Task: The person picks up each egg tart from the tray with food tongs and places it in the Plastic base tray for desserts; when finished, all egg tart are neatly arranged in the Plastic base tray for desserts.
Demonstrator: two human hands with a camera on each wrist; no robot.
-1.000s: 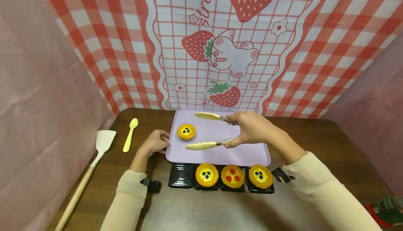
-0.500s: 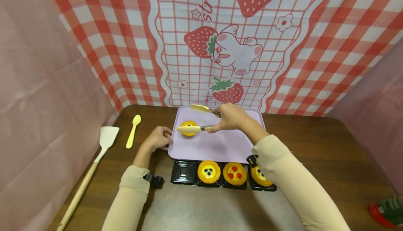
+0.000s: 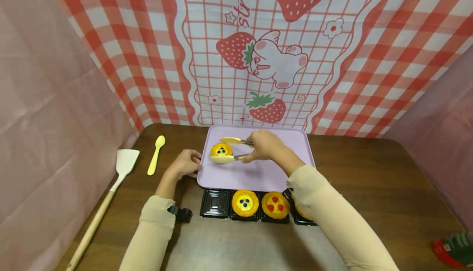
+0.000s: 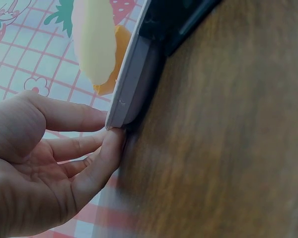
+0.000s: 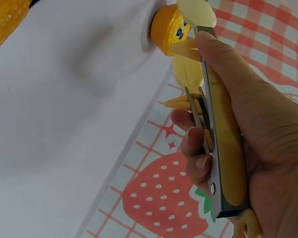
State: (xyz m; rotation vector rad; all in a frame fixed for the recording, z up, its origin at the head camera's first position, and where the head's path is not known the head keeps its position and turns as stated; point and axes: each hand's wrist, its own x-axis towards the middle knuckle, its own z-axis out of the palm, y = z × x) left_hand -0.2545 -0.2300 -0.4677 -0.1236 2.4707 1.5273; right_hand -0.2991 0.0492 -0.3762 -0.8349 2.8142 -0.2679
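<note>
My right hand [image 3: 264, 144] grips yellow-tipped tongs [image 3: 222, 159], palm along their metal arm in the right wrist view. The tong tips are apart, one beyond and one in front of a small tart [image 3: 221, 148] topped with dark blue berries. That tart sits at the left end of the lilac tray [image 3: 255, 174]. My left hand [image 4: 54, 163] pinches the tray's left edge between its fingertips. In the left wrist view a tong tip [image 4: 95, 44] covers much of the tart.
In front of the tray stand black plastic bases [image 3: 215, 203]; the leftmost holds nothing. Others bear a blue-berry tart [image 3: 245, 203], a red-berry tart [image 3: 275, 205] and one partly behind the right sleeve. A yellow spoon [image 3: 156, 156] and white spatula [image 3: 125, 164] lie left; a red-and-green container [image 3: 454, 249] right.
My right hand has moved left with the tongs, then lowered, bringing the tips to either side of the tart. The left hand stays at the tray edge.
</note>
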